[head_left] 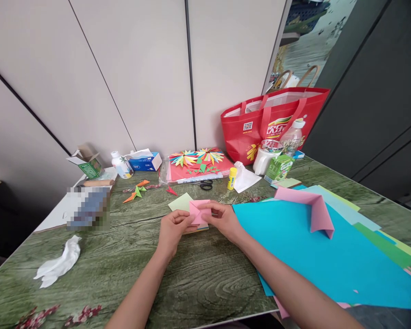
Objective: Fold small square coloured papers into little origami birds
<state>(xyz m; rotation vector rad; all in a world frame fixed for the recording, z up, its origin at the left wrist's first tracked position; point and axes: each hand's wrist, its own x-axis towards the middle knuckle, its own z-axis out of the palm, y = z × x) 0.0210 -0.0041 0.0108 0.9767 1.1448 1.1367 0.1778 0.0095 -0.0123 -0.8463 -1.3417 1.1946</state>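
Observation:
A small pink square of folded paper [199, 211], with crease lines meeting near its middle, is held up between both hands over the table. My left hand [173, 228] pinches its left edge and lower corner between thumb and fingers. On the opposite side, my right hand [225, 220] grips the right edge, with fingers on top. A pale green sheet of paper [180, 201] lies just behind the folded piece. Under the hands, the edge of some more paper shows, mostly hidden. Closed black scissors [206, 184] and a yellow glue stick [232, 178] are farther back.
Large blue paper [294, 246] covers the right side, with a folded pink strip [320, 214] on it. Orange and green folded pieces [137, 192] lie left. Behind stand a red bag [241, 132], a white mug [263, 160] and a bottle [292, 137]. Crumpled tissue [60, 262] lies front left.

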